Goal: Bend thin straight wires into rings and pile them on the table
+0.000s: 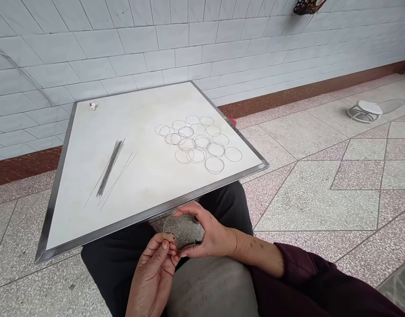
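My left hand (156,264) pinches the wire ring (164,223); my right hand (214,233) grasps 2 sides — light, springy probably, so gentle hold at rim is better.

1 camera is looking forward and down from close above the gripping left hand (156,268) and right hand (215,233), toward the table (139,110) beyond.

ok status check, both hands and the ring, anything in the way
left hand pinching wire ring; right hand spread around it; ring above the lap; table edge close ahead, no blockage seen
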Motion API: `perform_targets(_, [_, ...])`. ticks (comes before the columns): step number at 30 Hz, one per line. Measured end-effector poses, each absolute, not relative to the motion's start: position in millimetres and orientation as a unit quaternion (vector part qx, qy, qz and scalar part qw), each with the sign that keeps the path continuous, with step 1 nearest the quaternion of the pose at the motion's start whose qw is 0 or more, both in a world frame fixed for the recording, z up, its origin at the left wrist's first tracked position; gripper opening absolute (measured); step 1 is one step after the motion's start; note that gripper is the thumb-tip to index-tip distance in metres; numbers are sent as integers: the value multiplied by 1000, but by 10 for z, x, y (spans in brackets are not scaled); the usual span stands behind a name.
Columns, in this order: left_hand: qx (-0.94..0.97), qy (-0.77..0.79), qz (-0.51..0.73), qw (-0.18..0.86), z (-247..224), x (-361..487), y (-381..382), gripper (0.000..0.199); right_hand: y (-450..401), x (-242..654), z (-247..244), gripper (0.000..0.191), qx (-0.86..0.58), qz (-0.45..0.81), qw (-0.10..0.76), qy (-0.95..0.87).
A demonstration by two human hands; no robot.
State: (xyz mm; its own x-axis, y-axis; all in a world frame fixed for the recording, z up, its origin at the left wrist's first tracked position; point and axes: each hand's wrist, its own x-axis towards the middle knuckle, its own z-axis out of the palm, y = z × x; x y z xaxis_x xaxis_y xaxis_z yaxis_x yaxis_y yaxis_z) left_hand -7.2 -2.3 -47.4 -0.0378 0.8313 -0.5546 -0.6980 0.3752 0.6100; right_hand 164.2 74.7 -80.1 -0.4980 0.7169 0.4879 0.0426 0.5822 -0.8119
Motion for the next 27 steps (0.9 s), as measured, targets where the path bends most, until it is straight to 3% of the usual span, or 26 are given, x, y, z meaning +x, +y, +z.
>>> perform_targets(9, [71,428,563,704,-477,-33,1,15,738,1622,-834,97,-265,407,426,-764])
perform_targets(20, [16,421,562,712,-490,-17,-2,20,729,1591,-899,119,-292,451,419,-732])
perform_targets(27, [12,414,572,708,-496,17,-4,19,684,1525,-991,121,-312,490,459,-672])
